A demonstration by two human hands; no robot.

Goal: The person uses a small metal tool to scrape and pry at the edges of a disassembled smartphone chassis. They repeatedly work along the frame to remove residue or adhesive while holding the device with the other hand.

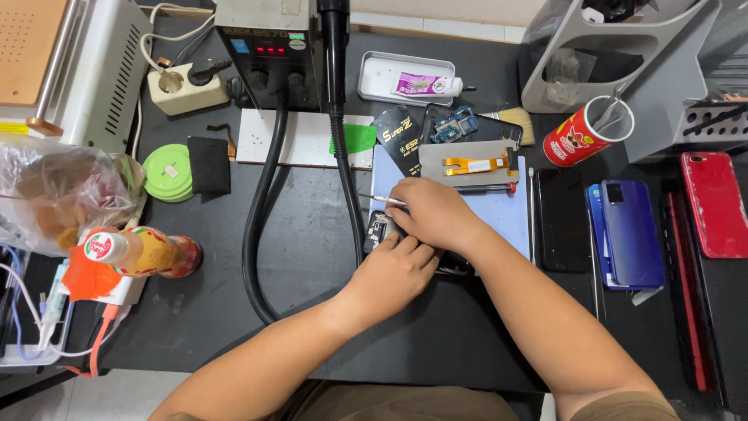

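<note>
An opened phone, its dark inner parts showing, lies on the near left corner of the pale blue work mat, mostly hidden under both hands. The left hand presses down on it from the near side, fingers curled over its edge and touching the other hand. The right hand lies over the phone's far end, fingers closed around thin metal tweezers whose tip juts out to the left of the mat; whether the tip pinches anything cannot be told.

On the far part of the mat rests a grey screen panel with an orange flex cable, and beyond that a small blue circuit board and a black-and-gold packet. Just right of the mat lies 1 black phone, then 1 blue phone, and further right 1 red phone. A red can holding tools stands beyond the black phone. Left of the mat, 2 thick black hoses run down from a hot-air station at the table's far edge. Well to the left sit a green round stack and a tilted bottle with a red-and-white cap.
</note>
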